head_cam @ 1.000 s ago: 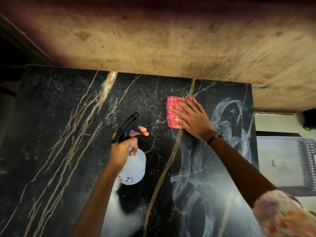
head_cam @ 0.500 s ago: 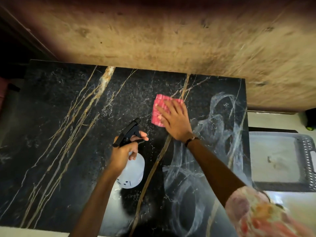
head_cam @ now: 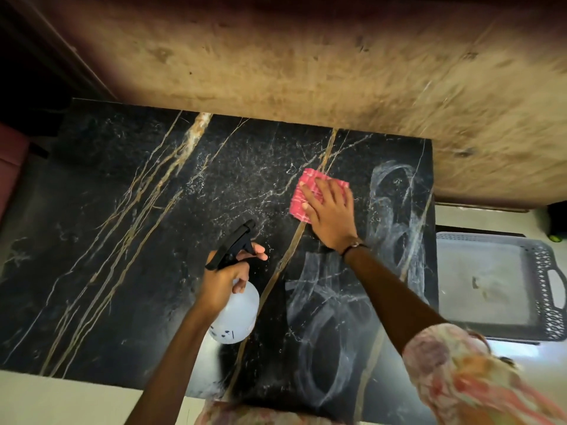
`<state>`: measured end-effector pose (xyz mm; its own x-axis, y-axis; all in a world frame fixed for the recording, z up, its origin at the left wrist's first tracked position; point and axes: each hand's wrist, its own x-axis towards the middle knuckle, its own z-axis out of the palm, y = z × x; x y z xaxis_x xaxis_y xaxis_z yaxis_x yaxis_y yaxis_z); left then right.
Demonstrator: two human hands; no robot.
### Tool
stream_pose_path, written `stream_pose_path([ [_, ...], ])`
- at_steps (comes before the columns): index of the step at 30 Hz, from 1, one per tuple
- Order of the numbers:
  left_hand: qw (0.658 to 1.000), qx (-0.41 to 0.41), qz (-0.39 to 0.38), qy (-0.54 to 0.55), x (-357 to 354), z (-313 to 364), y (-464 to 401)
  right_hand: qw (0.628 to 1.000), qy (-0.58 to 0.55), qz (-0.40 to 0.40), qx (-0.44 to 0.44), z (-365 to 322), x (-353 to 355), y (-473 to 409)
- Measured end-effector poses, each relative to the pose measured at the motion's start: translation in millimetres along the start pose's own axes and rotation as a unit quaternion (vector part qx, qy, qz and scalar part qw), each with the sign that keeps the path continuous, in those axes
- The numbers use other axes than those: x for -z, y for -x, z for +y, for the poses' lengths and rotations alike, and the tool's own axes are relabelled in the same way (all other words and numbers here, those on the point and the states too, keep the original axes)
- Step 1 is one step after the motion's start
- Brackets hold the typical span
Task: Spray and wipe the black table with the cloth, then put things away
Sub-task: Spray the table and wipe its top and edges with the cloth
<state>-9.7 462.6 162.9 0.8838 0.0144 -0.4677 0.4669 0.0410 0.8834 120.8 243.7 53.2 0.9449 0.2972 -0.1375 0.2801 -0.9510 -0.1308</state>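
**Cloth under the right palm, sprayer raised in the left**

The pink cloth (head_cam: 310, 194) lies flat on the black table (head_cam: 122, 240), towards the far right part of the top, just beside a gold vein running from the far edge to the near edge. It is roughly rectangular, and its long axis runs from the far edge towards the near one, tilted slightly. The right hand (head_cam: 329, 216) is spread flat on it, fingers extended and pointing towards the wall, palm covering the cloth's near right part; the hand presses rather than grips. A dark band sits on that wrist.

To the right of the cloth, and nearer the camera, pale looping wet streaks (head_cam: 395, 216) mark the stone. Fine droplets speckle the surface to the left of the cloth.

The left hand (head_cam: 225, 283) is closed around the neck of the spray bottle (head_cam: 236, 314), index finger on the trigger. The bottle is held above the table, its translucent white body towards the camera and its black nozzle (head_cam: 236, 240) aimed up and away, towards the cloth. The two hands are well apart.

Beyond the table's right edge a grey perforated tray (head_cam: 546, 271) sits lower down. A rough brown wall (head_cam: 306, 72) runs along the far edge.
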Motion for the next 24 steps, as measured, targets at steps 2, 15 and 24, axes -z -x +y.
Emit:
stream_pose_path([
  [2, 1.000, 0.004, -0.001, 0.003, -4, -1, 4, 0.999, 0.004, -0.014, 0.049, -28, -8, 18],
  [15, 1.000, 0.003, -0.001, 0.020, -13, -19, 38, 1.000, -0.019, -0.004, 0.004, 35, -7, 101],
  [24, 0.999, 0.009, 0.043, 0.028, -20, -32, 71, 0.989, -0.046, -0.026, 0.135, -71, -28, 130],
])
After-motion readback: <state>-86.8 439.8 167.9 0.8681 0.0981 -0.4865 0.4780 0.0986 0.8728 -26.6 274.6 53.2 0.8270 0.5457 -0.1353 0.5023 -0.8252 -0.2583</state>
